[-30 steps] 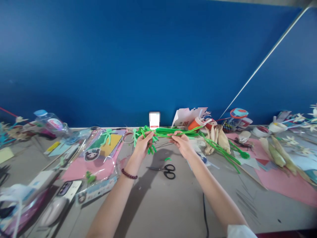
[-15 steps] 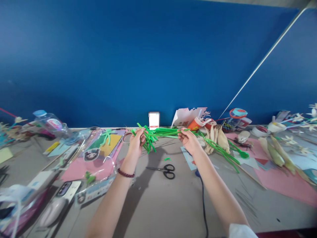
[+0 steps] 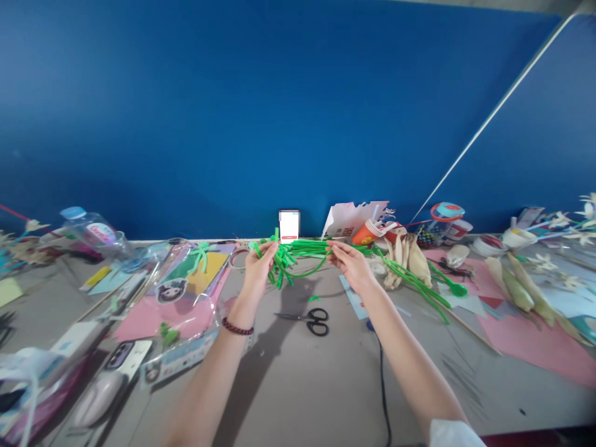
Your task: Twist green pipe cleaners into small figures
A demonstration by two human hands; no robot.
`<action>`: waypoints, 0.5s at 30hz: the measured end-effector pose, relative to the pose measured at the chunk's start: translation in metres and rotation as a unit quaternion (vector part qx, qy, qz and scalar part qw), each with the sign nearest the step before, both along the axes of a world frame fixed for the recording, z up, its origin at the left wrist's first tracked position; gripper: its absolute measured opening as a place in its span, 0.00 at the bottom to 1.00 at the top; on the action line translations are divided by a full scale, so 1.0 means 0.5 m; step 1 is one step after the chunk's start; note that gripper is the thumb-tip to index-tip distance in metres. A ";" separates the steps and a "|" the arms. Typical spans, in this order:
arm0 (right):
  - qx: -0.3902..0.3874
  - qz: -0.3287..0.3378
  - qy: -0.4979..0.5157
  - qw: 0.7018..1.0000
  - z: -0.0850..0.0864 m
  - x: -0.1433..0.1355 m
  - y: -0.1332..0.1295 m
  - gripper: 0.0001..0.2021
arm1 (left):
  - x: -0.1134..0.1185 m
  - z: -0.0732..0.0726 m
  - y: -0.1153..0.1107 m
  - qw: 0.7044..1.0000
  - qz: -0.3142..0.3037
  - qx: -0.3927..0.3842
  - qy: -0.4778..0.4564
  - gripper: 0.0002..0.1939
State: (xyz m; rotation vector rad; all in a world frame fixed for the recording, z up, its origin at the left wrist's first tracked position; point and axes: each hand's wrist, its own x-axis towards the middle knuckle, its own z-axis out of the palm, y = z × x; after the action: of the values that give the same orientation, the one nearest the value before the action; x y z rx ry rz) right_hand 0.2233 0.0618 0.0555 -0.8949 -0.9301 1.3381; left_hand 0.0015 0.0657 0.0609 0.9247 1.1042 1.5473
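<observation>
Green pipe cleaners (image 3: 302,249) span the space between my two hands, several bent into a looped cluster at the left. My left hand (image 3: 259,261), with a dark red bead bracelet at its wrist, is closed on one green pipe cleaner beside that cluster. Between thumb and fingertips, my right hand (image 3: 347,262) pinches the other end of a green pipe cleaner, which sags in a curve. Below them on the table lie black-handled scissors (image 3: 314,321), blades pointing left, and a small green offcut (image 3: 315,298).
A phone (image 3: 289,226) stands against the blue wall. Left are a plastic bottle (image 3: 95,230), coloured papers in a clear bag (image 3: 172,316) and a mouse (image 3: 101,397). Right are paper cups (image 3: 367,232), dried husks (image 3: 414,264), more green stems (image 3: 419,285) and a dark cable (image 3: 382,385).
My right hand has moved slightly left, toward my left hand. The pipe cleaner between them, nearly straight before, now sags downward. My left hand has turned slightly.
</observation>
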 end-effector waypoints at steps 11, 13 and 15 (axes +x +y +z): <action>0.021 0.049 -0.066 0.996 0.021 -0.065 -0.045 0.17 | 0.044 0.007 -0.033 0.980 -0.092 0.064 0.166 0.11; 0.029 0.041 -0.065 0.997 0.023 -0.063 -0.045 0.17 | 0.049 0.006 -0.036 0.976 -0.112 0.067 0.174 0.10; 0.036 0.035 -0.070 0.996 0.023 -0.060 -0.045 0.17 | 0.052 0.003 -0.036 0.971 -0.137 0.074 0.182 0.09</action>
State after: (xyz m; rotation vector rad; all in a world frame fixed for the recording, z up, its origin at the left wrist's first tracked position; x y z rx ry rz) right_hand 0.1934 0.0395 0.0673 -0.9166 -1.1211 1.3052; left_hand 0.0276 0.0475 0.0626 1.4433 1.0670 1.2732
